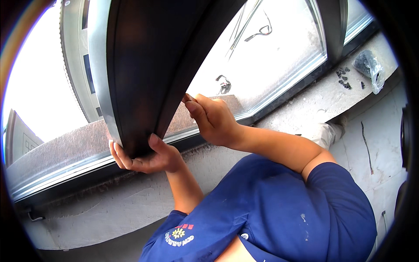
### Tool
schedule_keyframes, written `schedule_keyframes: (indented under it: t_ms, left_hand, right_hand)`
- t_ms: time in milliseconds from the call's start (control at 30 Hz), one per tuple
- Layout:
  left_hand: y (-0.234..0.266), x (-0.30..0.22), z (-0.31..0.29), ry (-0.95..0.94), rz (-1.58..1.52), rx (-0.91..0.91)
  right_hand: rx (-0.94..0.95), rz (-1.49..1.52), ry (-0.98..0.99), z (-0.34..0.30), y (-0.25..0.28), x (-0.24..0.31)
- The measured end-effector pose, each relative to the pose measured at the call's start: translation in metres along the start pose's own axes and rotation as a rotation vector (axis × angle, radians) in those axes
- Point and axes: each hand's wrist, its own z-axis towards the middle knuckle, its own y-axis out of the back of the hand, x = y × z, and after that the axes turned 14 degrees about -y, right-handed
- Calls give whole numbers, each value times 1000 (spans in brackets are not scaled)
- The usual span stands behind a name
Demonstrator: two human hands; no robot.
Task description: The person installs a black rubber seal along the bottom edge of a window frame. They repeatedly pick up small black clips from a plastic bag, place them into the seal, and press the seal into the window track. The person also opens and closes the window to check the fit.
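- Nearest to you is your own blue short-sleeved shirt [279, 205], with a small printed emblem near the lower edge; both bare forearms rise from it toward the window.
- Your left hand [144, 157] cups the bottom end of the dark metal window frame post [144, 74], palm up, fingers curled under its lower edge and thumb pressed against its front face, so it is grasping the post from below.
- Your right hand [211, 118] sits just beside the post's right edge, a little higher, fingers bunched and pinched against that edge; whether they hold something small there, you cannot tell.
- The post leans up and away from your hands, its foot resting over the dark bottom rail [87, 170] of the window.
- Below the rail runs the rough grey concrete sill [305, 105], continuing to the right.
- Farther along the sill, to the upper right, lies a clear plastic bag [371, 67] of small dark parts, with loose black screws [342, 78] scattered just beside it.
- Beyond the glass [279, 56] shows bright daylight and a neighbouring building.
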Motion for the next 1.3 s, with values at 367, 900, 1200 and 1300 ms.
schedule_keyframes:
  t_ms: [367, 900, 1200, 1300]
  left_hand:
    - [-4, 0, 2, -39, 27, -4]
    - [-2, -2, 5, -90, 90, 28]
    - [-9, -46, 41, -170, 140, 215]
    - [-14, -48, 52, -158, 124, 193]
  right_hand:
    - [-7, -216, 54, 8, 17, 20]
    - [51, -381, 130, 21, 43, 33]
    - [225, -388, -319, -32, 76, 16]
    - [267, -476, -442, -53, 110, 6]
